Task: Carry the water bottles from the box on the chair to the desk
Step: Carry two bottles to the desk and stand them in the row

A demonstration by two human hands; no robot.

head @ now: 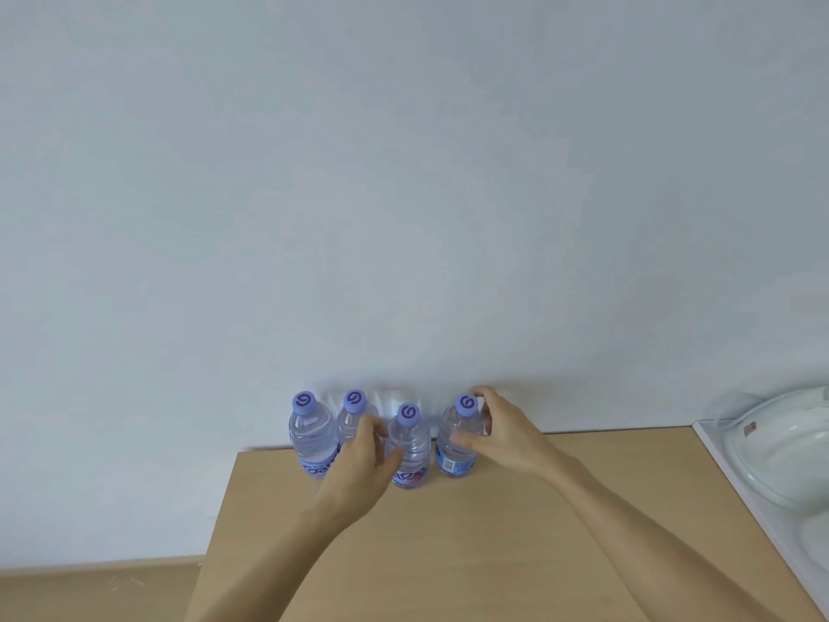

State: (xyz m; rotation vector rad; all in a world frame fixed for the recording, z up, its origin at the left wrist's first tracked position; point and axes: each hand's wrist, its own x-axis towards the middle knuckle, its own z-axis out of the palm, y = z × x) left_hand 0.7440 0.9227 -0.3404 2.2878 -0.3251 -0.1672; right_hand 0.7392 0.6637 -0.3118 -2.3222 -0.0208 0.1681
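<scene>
Four bottles stand upright in a row at the far edge of the table (pixel 493 554), against the wall, in the lower middle of the frame. From the left: bottle one (pixel 312 435), bottle two (pixel 352 419), bottle three (pixel 409 446) and bottle four (pixel 455 442).

The right hand (pixel 498 435) has its fingers (pixel 482 397) curled round bottle four near the cap, thumb on its front. The left hand (pixel 363 460) sits between bottles two and three with fingers loosely bent; whether it grips either one I cannot tell, as it is blurred.

The risk, as I judge it: the bottles stand close together, so either hand pulling away carelessly could knock a neighbour and topple the row. Bottle one stands near the table's left edge and could fall off. The box and chair are out of view.
</scene>
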